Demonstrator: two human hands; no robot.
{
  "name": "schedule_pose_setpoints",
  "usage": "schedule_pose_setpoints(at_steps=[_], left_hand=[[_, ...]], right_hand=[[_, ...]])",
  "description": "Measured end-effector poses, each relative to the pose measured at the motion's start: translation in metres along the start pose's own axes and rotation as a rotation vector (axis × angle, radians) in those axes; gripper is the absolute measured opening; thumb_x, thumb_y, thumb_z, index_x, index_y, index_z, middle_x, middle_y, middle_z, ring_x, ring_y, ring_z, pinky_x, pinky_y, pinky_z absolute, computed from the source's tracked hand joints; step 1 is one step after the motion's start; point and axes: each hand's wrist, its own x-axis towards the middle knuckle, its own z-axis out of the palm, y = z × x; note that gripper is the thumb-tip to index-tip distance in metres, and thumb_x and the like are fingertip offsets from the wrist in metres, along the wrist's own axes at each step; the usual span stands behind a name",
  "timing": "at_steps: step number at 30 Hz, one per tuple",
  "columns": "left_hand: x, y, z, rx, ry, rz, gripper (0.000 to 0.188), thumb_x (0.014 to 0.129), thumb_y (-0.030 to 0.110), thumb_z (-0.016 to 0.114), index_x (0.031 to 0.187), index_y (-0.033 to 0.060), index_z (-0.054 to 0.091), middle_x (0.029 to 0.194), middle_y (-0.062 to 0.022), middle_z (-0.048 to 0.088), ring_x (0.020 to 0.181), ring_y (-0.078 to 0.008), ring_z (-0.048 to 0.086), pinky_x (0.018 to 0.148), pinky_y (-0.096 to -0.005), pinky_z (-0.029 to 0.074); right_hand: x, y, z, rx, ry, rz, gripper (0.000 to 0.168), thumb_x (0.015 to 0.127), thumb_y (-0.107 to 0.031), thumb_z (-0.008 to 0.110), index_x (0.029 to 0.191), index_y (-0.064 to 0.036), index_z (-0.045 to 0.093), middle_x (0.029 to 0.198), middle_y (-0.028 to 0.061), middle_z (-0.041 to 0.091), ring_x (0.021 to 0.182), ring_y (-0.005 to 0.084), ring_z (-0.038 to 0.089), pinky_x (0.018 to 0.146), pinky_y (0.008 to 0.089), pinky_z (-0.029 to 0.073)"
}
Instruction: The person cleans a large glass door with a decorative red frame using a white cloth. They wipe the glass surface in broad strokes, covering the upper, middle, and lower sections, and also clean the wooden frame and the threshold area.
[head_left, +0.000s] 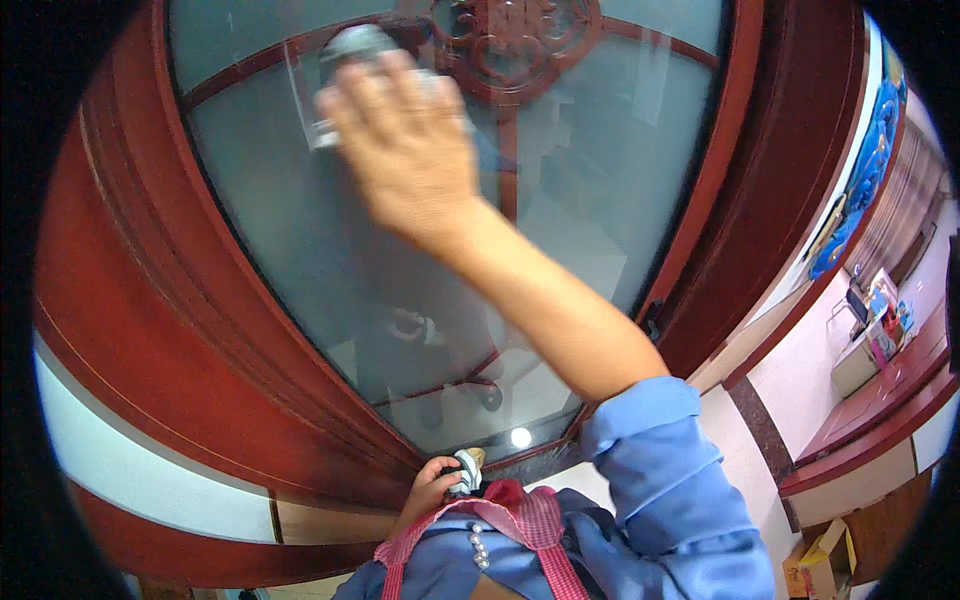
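My right hand (405, 142) lies with spread fingers over a greyish cloth (360, 45), against or very close to a glass pane (300, 202). The hand and cloth are blurred, and most of the cloth is hidden beneath the fingers. Dark red wooden trim with a carved ornament (510, 52) crosses the glass just right of the cloth. Low in front of my body, my left hand (435, 480) grips a small white and dark bundle (469, 472), apparently cloth, with a tan part at its top.
A red-brown wooden frame (697, 225) surrounds the glass, with a small dark fitting (654, 319) low on its right side. At right, beyond a wall edge, stands a cluttered cabinet (859, 360). An opened cardboard box (821, 562) rests at lower right.
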Motion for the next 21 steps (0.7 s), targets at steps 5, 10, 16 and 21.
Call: schedule_pose_setpoints(at_steps=[5,10,16,21], left_hand=[[-0.003,-0.017,-0.01,0.006,0.052,0.06,0.023,0.084,0.003,0.061,0.107,0.0049,0.053,0.095,-0.0058,0.06,0.079,-0.0122,0.06,0.065,-0.0259,0.051],[-0.008,-0.024,-0.015,0.055,0.089,0.028,0.023,0.084,0.005,0.062,0.106,0.0052,0.054,0.095,-0.0047,0.06,0.078,-0.0109,0.059,0.063,-0.0237,0.049],[-0.005,-0.02,-0.009,0.04,0.067,0.02,0.025,0.083,0.006,0.062,0.107,0.0041,0.055,0.095,-0.0044,0.059,0.081,-0.0111,0.058,0.071,-0.0243,0.048],[0.001,-0.01,0.003,0.005,-0.006,0.015,0.024,0.084,0.005,0.061,0.107,0.0048,0.053,0.093,-0.0033,0.06,0.079,-0.01,0.057,0.067,-0.0233,0.048]], right_hand=[[-0.066,0.145,-0.07,-0.286,-0.03,0.245,0.046,0.091,-0.019,0.049,0.135,-0.006,0.045,0.14,0.0188,0.04,0.134,0.0373,0.03,0.11,0.0478,0.02],[-0.12,0.241,-0.126,-0.429,0.041,0.379,0.045,0.09,-0.017,0.05,0.132,0.001,0.046,0.138,0.0267,0.039,0.129,0.0462,0.031,0.109,0.0482,0.022],[-0.082,0.17,-0.079,-0.255,0.179,0.425,0.043,0.092,-0.019,0.047,0.126,0.006,0.049,0.134,0.0253,0.045,0.128,0.0423,0.035,0.111,0.0473,0.02],[-0.055,-0.015,-0.018,0.061,-0.072,0.092,0.04,0.08,-0.013,0.055,0.119,-0.004,0.057,0.122,0.0139,0.056,0.121,0.0327,0.047,0.1,0.0489,0.034]])
